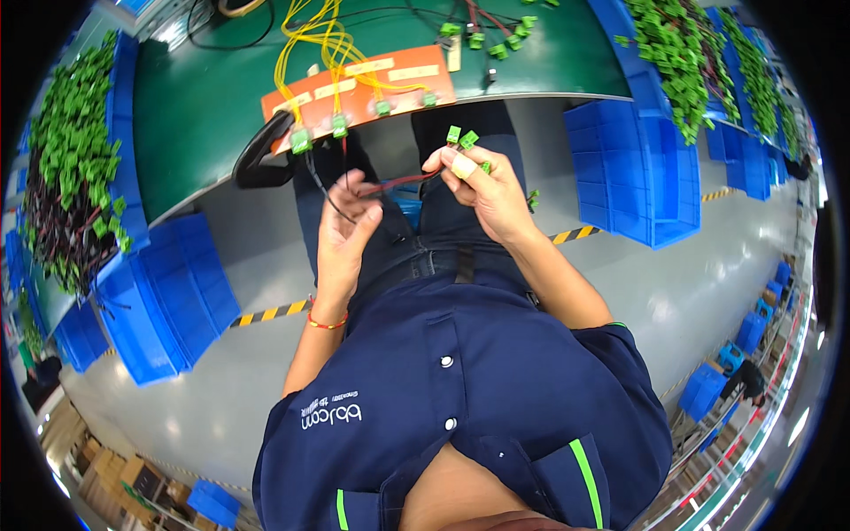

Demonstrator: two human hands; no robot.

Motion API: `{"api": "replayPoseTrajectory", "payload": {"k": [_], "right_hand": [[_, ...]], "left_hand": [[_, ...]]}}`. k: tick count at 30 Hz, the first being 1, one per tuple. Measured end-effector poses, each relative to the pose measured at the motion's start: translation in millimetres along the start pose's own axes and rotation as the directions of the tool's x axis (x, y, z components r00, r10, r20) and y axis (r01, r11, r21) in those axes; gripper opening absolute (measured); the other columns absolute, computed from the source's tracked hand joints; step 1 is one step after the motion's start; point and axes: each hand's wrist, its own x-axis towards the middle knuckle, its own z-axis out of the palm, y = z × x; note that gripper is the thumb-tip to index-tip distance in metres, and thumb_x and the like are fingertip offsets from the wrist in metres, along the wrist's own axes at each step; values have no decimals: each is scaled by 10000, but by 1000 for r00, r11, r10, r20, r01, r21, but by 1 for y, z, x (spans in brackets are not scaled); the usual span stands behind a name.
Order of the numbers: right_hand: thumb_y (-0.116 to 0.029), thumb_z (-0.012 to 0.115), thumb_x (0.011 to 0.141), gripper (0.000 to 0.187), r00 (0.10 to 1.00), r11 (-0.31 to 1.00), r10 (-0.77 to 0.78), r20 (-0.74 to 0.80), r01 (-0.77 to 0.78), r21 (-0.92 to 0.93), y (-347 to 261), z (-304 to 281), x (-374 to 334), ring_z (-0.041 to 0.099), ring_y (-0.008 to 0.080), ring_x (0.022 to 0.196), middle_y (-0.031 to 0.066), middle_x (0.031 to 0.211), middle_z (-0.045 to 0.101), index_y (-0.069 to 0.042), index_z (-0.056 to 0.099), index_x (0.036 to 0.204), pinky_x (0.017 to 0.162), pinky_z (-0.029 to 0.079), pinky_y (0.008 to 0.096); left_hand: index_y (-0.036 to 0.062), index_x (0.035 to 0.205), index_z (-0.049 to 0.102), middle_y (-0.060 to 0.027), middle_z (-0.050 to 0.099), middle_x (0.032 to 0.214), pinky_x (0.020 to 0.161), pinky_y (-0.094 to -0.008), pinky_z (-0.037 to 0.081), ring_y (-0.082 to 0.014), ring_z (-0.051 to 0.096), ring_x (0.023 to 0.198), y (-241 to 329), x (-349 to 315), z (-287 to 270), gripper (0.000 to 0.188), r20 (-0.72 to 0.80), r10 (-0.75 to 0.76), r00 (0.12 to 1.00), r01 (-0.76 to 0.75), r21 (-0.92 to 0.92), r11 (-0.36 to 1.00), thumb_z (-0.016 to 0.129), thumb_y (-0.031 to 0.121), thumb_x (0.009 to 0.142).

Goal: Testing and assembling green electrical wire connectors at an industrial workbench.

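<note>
Head view: below-right of the orange board (403,75), right hand (498,193) pinches wired green connectors (468,140) between closed fingers, presumably keeping their heads exposed; directly below it, blurred left hand (346,228) part-curls at red wires (403,182), hold impossible to tell.

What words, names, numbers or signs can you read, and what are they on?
White lettering on the navy work shirt: it's there, but I won't copy it out.
Smaller line beside it: too small to read.
Pale label strips on the orange board: too small to read.
I can make out no other writing.
</note>
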Motion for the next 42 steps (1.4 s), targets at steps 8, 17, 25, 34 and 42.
{"api": "replayPoseTrajectory", "payload": {"k": [8,17,25,34,42], "right_hand": [[-262,552,977,301,981,989,-6,195,35,-145,-13,11,23,305,8,535,-64,636,431,-3,672,880,482,210,203],[-259,522,976,318,967,998,64,246,-57,-34,-14,25,44,271,21,468,-62,582,368,8,632,840,448,200,215],[-281,532,974,327,943,964,66,326,-145,223,-9,31,48,281,8,463,-74,577,383,-10,659,844,443,212,199],[-228,506,990,307,979,997,-53,195,40,70,2,34,44,304,25,503,-52,614,399,33,650,919,471,229,205],[-228,531,982,296,992,996,-72,107,66,57,1,40,47,300,17,514,-55,624,404,26,683,979,471,230,196]], "left_hand": [[-11,1311,453,-74,491,1135,855,-223,411,-98,462,925,24,-5,11,446,-130,582,803,-473,455,754,617,-19,897],[13,1335,427,-48,473,1100,819,-206,426,-88,466,906,13,-2,10,447,-281,423,861,-378,201,904,598,-7,923],[12,1332,431,-2,516,912,728,-209,414,-63,478,795,0,-5,-1,432,-261,184,948,-151,142,978,606,62,940],[9,1289,480,-3,537,917,734,-225,423,-68,493,801,-6,-6,-4,389,-211,60,976,-48,63,997,621,109,941],[19,1315,464,-5,541,942,745,-221,438,-69,498,813,-17,-4,-8,412,-167,1,986,13,84,996,620,130,951]]}}
